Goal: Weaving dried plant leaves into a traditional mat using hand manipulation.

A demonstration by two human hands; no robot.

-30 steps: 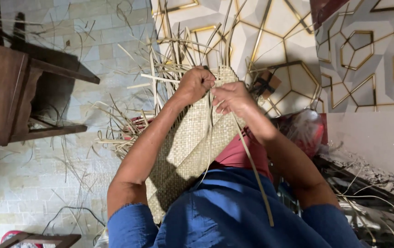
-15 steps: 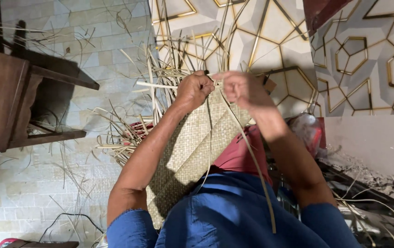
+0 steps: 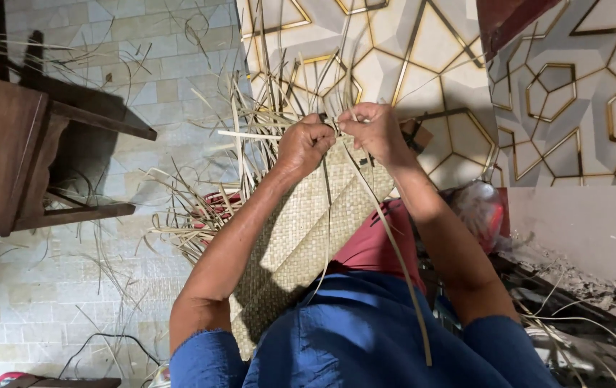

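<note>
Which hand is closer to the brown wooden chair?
Left. The left hand grips the woven mat edge, nearer the wooden chair; the right hand is beyond it.

Lower end of the woven mat (image 3: pixel 301 230) behind the blue sleeves (image 3: pixel 351 338); fingertips tucked among strips (image 3: pixel 265 122).

The woven mat (image 3: pixel 301 230) lies on the person's lap, with both hands at its far edge — left hand (image 3: pixel 306 144) beside right hand (image 3: pixel 371 131), nearly touching. Loose strips (image 3: pixel 250 136) fan out beyond them; a wooden stool (image 3: pixel 28 158) stands well off to the left.

Single head-worn view, looking steeply down, close above the person's forearms and lap, tiled floor (image 3: pixel 49 287) beyond
</note>
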